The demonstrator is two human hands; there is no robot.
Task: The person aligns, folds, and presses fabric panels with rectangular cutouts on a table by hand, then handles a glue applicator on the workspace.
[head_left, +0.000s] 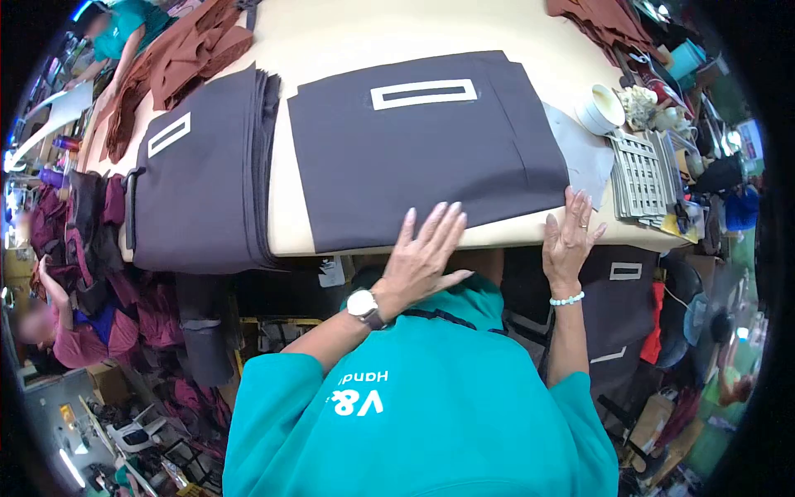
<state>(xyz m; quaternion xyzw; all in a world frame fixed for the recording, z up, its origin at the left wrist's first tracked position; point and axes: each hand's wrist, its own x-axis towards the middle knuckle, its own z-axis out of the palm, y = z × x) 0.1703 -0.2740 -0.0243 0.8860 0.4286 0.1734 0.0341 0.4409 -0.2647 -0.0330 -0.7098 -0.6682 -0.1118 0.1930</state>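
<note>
From where I stand, the person in the teal shirt (431, 414) is leaning over a cream-topped desk (348, 33), both hands laid out open and gripping nothing. The left hand (414, 269), a watch (362, 304) on its wrist, has its fingers spread flat over the near side of a dark fabric panel (414, 174). The right hand (567, 244), with a beaded bracelet (566, 300), is spread too, its fingertips at the panel's near right corner. That panel lies across the middle of the desk, its near left corner reaching the desk's near edge and the right one set a little back from it; a pale rectangular frame (378, 98) sits toward its far side. To its left, well along toward the desk's left end, a thick stack of dark panels (199, 207) droops over the near edge. Rust-brown cloth (190, 62) is heaped at the far left corner, and more brown cloth (609, 25) at the far right. Toward the right end I can see a white cup (592, 116), a pale sheet (581, 149) partly under the panel, and a slatted rack (636, 178) close to the near right corner.
</note>
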